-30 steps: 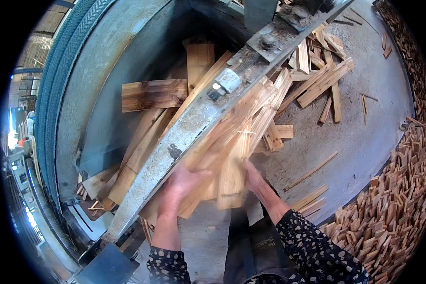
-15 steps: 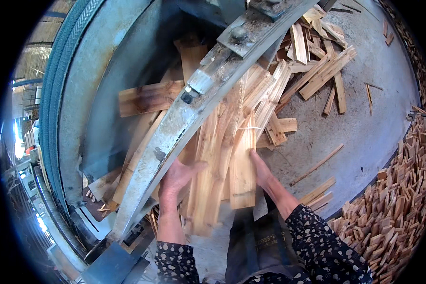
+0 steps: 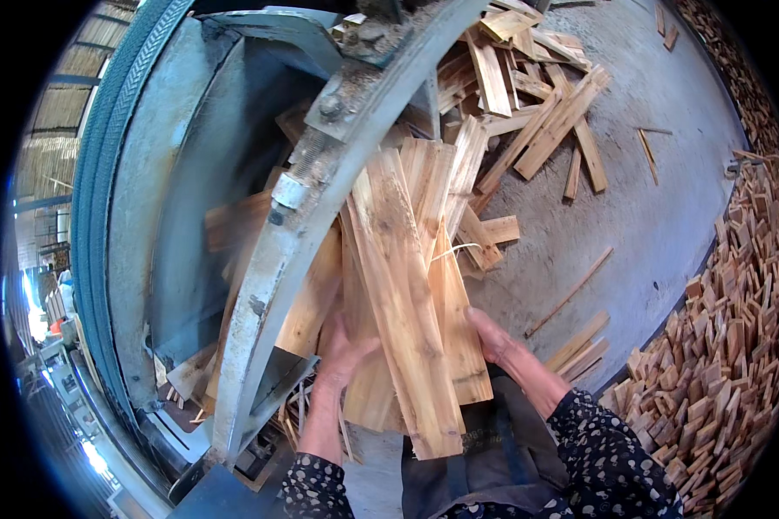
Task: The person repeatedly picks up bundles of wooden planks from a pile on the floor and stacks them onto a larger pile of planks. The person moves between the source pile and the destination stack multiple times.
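Observation:
A loose stack of pale wooden boards lies between my hands, its near ends above my dark apron. Against the left edges of the stack is my left hand, its thumb pointing across the wood and its fingers partly hidden. My right hand grips the right side, thumb along the edge of a board with a thin curled splinter. More boards lie to the left, partly behind a curved metal bar. The far ends of the stack rest among other boards.
At left stands a large blue-grey machine with ribbed teal belts and a dark, blurred hollow. A heap of boards lies on the concrete floor beyond. Many short wood pieces are piled along the right. A thin stick lies nearby.
The board on top has swung, its near end going right and toward me. My hands have shifted slightly right and nearer. The machine and heap sit further left in view.

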### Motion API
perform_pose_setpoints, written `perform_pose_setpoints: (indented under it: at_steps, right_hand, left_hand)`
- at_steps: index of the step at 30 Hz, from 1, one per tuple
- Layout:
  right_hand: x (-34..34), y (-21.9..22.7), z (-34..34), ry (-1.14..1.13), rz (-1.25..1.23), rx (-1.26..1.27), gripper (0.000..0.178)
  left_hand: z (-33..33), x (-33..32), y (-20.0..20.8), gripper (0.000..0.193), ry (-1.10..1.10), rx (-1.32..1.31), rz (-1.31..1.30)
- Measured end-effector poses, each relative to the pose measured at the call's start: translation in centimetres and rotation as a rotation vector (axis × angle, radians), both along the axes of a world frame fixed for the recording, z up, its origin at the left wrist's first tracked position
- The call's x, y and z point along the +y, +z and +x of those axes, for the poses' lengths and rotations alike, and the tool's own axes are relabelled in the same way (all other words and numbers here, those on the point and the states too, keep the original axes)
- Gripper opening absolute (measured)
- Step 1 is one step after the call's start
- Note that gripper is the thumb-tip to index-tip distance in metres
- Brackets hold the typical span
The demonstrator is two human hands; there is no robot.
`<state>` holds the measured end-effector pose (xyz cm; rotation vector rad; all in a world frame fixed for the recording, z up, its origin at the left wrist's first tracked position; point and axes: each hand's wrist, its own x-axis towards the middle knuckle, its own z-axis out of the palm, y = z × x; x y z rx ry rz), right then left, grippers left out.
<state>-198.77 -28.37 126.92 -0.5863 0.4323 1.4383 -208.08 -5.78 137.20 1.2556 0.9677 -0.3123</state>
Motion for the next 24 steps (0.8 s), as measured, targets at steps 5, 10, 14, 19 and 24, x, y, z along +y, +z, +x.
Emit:
perform_pose_setpoints:
  at_steps: [5,10,14,19,24]
  right_hand:
    - [-0.7,3.8,-2.9,-0.181,0.039,-0.105,0.088]
    - [-1.9,11.0,-4.8,-0.265,-0.135,-0.428,0.085]
    - [-5.3,12.8,-7.7,-0.287,-0.175,-0.455,0.08]
    - [-9.3,14.3,-15.6,-0.381,-0.245,-0.452,0.069]
    - [-14.3,16.1,-24.5,-0.493,-0.368,-0.276,0.058]
  left_hand:
    - [-3.4,-1.3,1.0,0.122,0.07,-0.058,-0.289]
    - [-2.3,-5.9,4.7,0.127,-0.266,0.051,0.087]
    - [-6.0,-9.0,5.0,0.086,-0.147,-0.115,-0.213]
    - [-11.7,-11.8,5.3,0.084,-0.247,-0.112,-0.336]
    - [-17.4,-16.1,5.7,0.072,-0.339,0.03,-0.472]
